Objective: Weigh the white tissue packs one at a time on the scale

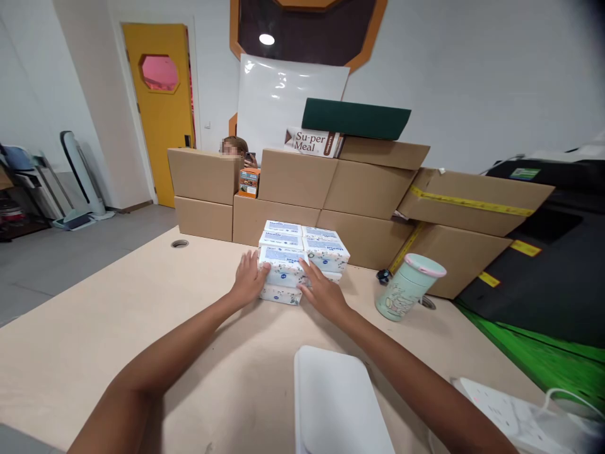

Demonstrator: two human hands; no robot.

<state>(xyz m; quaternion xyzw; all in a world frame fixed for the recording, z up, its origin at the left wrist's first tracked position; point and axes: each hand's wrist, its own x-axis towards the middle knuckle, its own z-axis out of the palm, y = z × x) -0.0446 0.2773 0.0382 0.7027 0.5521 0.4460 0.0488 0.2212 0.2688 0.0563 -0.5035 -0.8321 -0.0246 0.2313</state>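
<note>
White tissue packs [325, 248] with blue lettering and small printed patterns are stacked in two side-by-side columns on the wooden table. At the front of the left column, my left hand [249, 277] presses against the left side of the upper tissue pack [283, 258], its thumb on the front face. My right hand [324, 291] grips the same pack from the right, with fingers at its top edge and right side. Another pack [278, 295] lies directly beneath it. My fingers partly cover the sides of the front packs.
Cardboard boxes [290, 180] form a wall behind the packs, with a small orange box [249, 183] among them. A mint tumbler [410, 287] stands at right. Nearer are a white flat case [338, 400] and a power strip [505, 410]. A person [234, 146] is behind the boxes.
</note>
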